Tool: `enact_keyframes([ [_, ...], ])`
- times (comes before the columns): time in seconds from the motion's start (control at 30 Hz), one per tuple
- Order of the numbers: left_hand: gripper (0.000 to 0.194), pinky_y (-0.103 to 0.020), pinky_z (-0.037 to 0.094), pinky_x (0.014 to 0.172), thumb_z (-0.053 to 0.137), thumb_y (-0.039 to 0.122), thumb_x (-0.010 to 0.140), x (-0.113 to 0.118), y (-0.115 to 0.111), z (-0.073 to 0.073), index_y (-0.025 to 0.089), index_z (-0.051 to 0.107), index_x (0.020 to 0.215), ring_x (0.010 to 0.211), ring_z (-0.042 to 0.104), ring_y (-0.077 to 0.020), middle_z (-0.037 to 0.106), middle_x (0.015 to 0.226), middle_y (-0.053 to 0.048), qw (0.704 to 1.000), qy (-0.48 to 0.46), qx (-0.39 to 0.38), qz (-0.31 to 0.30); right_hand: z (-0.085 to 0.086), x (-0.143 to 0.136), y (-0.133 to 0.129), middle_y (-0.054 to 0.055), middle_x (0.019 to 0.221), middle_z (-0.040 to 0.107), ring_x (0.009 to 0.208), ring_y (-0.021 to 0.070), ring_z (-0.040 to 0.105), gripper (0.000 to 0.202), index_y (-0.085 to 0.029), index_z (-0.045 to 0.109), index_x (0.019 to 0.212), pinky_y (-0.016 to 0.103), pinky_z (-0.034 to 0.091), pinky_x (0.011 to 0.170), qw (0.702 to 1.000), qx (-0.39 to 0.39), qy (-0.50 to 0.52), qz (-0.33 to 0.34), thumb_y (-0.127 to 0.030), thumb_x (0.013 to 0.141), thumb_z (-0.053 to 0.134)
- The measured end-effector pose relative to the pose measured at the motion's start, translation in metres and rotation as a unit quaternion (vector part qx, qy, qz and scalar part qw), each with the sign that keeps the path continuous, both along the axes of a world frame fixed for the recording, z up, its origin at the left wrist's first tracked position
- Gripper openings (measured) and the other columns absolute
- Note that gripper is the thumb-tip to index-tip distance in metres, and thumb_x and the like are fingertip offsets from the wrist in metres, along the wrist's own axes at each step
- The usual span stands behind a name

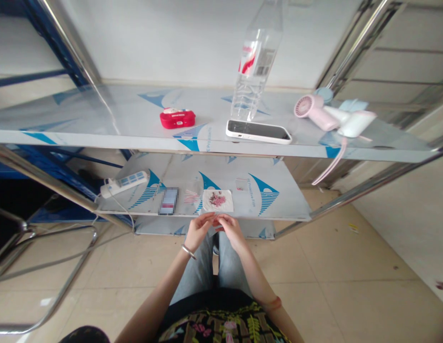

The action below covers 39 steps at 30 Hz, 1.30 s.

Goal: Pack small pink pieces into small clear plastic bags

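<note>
My left hand (201,229) and my right hand (231,230) meet at the fingertips just in front of the lower shelf's edge. Both are closed in a pinch; whatever lies between the fingers is too small to make out. Just beyond them on the lower shelf (289,202) lies a white sheet (226,206) with small pink and dark red pieces (217,199) heaped on it. To its left is a clear bag with pink-white sticks (191,196), and farther left a phone with a blurred screen (168,201). A small clear bag (240,185) lies behind the sheet, to the right.
A power strip (125,184) with a cable sits at the lower shelf's left. The upper shelf (135,128) overhangs, bearing a red case (177,118), a bottle (253,71), a white-edged phone (258,131) and small fans (316,112). A metal-framed chair (69,276) stands left.
</note>
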<state>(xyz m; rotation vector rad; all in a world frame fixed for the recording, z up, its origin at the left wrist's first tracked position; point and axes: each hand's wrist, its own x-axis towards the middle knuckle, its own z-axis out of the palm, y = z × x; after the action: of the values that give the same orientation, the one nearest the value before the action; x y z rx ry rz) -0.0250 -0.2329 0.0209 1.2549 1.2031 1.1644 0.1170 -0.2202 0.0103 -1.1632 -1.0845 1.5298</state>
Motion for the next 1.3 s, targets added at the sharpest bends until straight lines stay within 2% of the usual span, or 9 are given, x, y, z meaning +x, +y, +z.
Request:
enact_keyframes([
  [0.17, 0.033, -0.036, 0.056, 0.086, 0.063, 0.034, 0.077, 0.001, 0.0, -0.002, 0.013, 0.068, 0.102, 0.094, 0.07, -0.0227, 0.073, 0.101, -0.011, 1.0, 0.011, 0.01, -0.016, -0.005, -0.001, 0.0, 0.004, 0.069, 0.066, 0.066, 0.0171, 0.062, 0.019, -0.018, 0.061, 0.07, 0.024, 0.048, 0.055, 0.993, 0.08, -0.086, -0.014, -0.036, 0.076, 0.055],
  [0.33, 0.021, -0.028, 0.055, 0.077, 0.055, 0.027, 0.082, 0.002, -0.002, 0.001, 0.017, 0.07, 0.093, 0.081, 0.07, -0.0175, 0.074, 0.088, -0.005, 0.99, 0.13, 0.045, 0.019, -0.005, -0.002, -0.004, 0.002, 0.069, 0.065, 0.067, 0.0167, 0.06, 0.017, -0.02, 0.059, 0.07, 0.025, 0.048, 0.062, 0.97, 0.157, -0.184, -0.03, -0.031, 0.078, 0.05],
  [0.43, 0.018, -0.025, 0.053, 0.072, 0.052, 0.023, 0.084, 0.003, -0.003, 0.006, 0.019, 0.068, 0.09, 0.075, 0.068, -0.0152, 0.073, 0.085, -0.004, 0.979, 0.197, 0.055, -0.004, -0.004, -0.001, -0.006, 0.001, 0.069, 0.064, 0.068, 0.017, 0.06, 0.016, -0.021, 0.057, 0.068, 0.027, 0.048, 0.068, 0.958, 0.18, -0.218, -0.044, -0.028, 0.078, 0.047],
  [0.57, 0.017, -0.023, 0.048, 0.067, 0.046, 0.018, 0.086, 0.006, -0.004, 0.011, 0.018, 0.062, 0.084, 0.07, 0.064, -0.0135, 0.069, 0.077, -0.003, 0.959, 0.271, 0.07, -0.054, -0.006, -0.003, -0.01, 0.001, 0.066, 0.062, 0.065, 0.0167, 0.058, 0.015, -0.022, 0.052, 0.068, 0.026, 0.047, 0.061, 0.959, 0.169, -0.222, -0.046, -0.029, 0.079, 0.045],
  [0.77, 0.018, -0.021, 0.042, 0.061, 0.04, 0.018, 0.09, 0.009, -0.007, 0.012, 0.02, 0.054, 0.079, 0.064, 0.061, -0.0131, 0.064, 0.069, -0.002, 0.948, 0.306, 0.058, -0.067, -0.011, -0.01, -0.013, -0.001, 0.056, 0.056, 0.051, 0.0147, 0.055, 0.026, -0.022, 0.049, 0.071, 0.023, 0.04, 0.05, 0.964, 0.135, -0.225, -0.04, -0.039, 0.089, 0.04],
  [0.87, 0.018, -0.022, 0.04, 0.059, 0.039, 0.021, 0.092, 0.011, -0.009, 0.01, 0.02, 0.053, 0.08, 0.063, 0.062, -0.0143, 0.065, 0.069, -0.002, 0.945, 0.319, 0.044, -0.049, -0.012, -0.012, -0.013, 0.0, 0.059, 0.059, 0.055, 0.015, 0.057, 0.026, -0.022, 0.05, 0.071, 0.023, 0.039, 0.053, 0.947, 0.153, -0.279, -0.05, -0.034, 0.091, 0.037],
  [1.1, 0.017, -0.022, 0.037, 0.056, 0.036, 0.023, 0.095, 0.011, -0.007, -0.001, 0.019, 0.051, 0.087, 0.066, 0.067, -0.0186, 0.067, 0.07, -0.006, 0.921, 0.389, 0.006, 0.012, -0.011, -0.017, -0.018, 0.004, 0.071, 0.066, 0.062, 0.0183, 0.061, 0.022, -0.021, 0.058, 0.081, 0.025, 0.031, 0.053, 0.873, 0.144, -0.461, -0.068, -0.029, 0.092, 0.041],
  [1.2, 0.017, -0.022, 0.037, 0.057, 0.037, 0.022, 0.095, 0.003, -0.002, -0.001, 0.019, 0.053, 0.091, 0.067, 0.067, -0.0201, 0.067, 0.068, -0.006, 0.91, 0.411, 0.001, 0.052, -0.014, -0.018, -0.022, 0.003, 0.068, 0.065, 0.061, 0.0172, 0.06, 0.022, -0.021, 0.058, 0.079, 0.024, 0.03, 0.053, 0.865, 0.159, -0.47, -0.077, -0.03, 0.091, 0.043],
  [1.3, 0.016, -0.022, 0.039, 0.059, 0.041, 0.023, 0.094, -0.002, -0.001, 0.002, 0.02, 0.056, 0.091, 0.069, 0.068, -0.0192, 0.069, 0.072, -0.005, 0.913, 0.404, 0.037, 0.034, -0.015, -0.019, -0.023, 0.003, 0.072, 0.065, 0.064, 0.0168, 0.06, 0.02, -0.02, 0.058, 0.077, 0.024, 0.034, 0.057, 0.866, 0.176, -0.456, -0.106, -0.031, 0.09, 0.046],
])
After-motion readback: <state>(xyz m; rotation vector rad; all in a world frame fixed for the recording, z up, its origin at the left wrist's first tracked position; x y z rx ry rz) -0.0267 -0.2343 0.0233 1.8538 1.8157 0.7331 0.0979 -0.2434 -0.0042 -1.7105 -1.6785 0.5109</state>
